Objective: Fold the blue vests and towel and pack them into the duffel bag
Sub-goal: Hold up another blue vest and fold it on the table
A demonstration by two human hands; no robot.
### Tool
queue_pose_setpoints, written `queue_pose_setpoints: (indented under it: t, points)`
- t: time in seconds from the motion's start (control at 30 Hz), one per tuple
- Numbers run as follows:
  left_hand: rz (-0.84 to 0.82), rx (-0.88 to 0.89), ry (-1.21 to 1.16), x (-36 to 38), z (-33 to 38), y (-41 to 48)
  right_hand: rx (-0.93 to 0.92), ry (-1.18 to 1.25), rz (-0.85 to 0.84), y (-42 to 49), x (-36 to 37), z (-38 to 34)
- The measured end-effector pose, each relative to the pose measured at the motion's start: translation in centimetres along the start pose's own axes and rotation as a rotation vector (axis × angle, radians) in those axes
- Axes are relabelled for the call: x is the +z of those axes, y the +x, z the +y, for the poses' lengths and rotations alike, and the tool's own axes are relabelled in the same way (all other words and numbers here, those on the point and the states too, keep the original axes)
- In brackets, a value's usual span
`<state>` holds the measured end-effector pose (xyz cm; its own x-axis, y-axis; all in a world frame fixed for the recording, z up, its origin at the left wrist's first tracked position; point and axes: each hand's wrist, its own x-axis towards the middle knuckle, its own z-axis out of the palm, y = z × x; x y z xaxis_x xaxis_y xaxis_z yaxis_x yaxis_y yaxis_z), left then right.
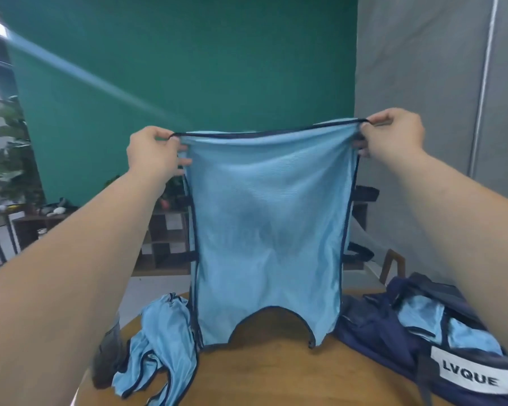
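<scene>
A light blue mesh vest (270, 230) with dark navy trim hangs upside down in the air in front of me, its neck cut-out at the bottom just above the table. My left hand (154, 153) pinches its top left corner and my right hand (392, 133) pinches its top right corner, stretching the hem flat. Another blue vest (162, 347) lies crumpled on the table at the left. The navy duffel bag (393, 341) lies open at the right, with light blue fabric (423, 317) inside it.
The round wooden table (276, 376) carries the vests and bag. A dark grey cloth (107, 356) lies at its left edge. Behind stand a green backdrop (188, 68), a grey curtain (423, 68), a low shelf (165, 235) and a plant (9, 159).
</scene>
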<state>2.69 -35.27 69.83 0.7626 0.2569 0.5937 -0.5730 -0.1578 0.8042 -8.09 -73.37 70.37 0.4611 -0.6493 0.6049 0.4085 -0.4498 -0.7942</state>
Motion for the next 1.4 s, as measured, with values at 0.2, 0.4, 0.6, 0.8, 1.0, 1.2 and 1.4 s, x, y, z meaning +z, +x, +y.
queue_pose_setpoints:
  t: [0.2, 0.4, 0.6, 0.8, 1.0, 1.2, 1.4]
  points:
    - [0.04, -0.036, 0.012, -0.1, -0.9, -0.3, -0.021, -0.042, 0.01, -0.9, 0.2, 1.0]
    - [-0.024, -0.046, 0.029, 0.1, -2.2, -0.5, -0.03, -0.067, 0.005, -1.2, 0.3, 2.1]
    - [-0.027, -0.1, 0.019, 0.2, -4.1, -1.4, 0.114, 0.031, -0.088, -2.2, 0.8, 3.5]
    - [-0.002, -0.07, 0.026, 0.5, -5.2, -1.7, -0.029, -0.047, 0.022, -3.0, 1.7, 4.3]
    - [0.056, -0.104, 0.037, 0.6, -5.8, -2.0, -0.002, -0.141, -0.024, -2.7, 2.1, 5.4]
    - [0.285, 0.101, 0.161, 0.9, -5.7, -2.8, -0.142, 0.052, 0.074, -3.9, 2.4, 4.5]
    - [0.454, 0.359, -0.046, 1.6, -3.7, -2.2, -0.422, 0.214, 0.308, -5.0, 2.8, 1.1]
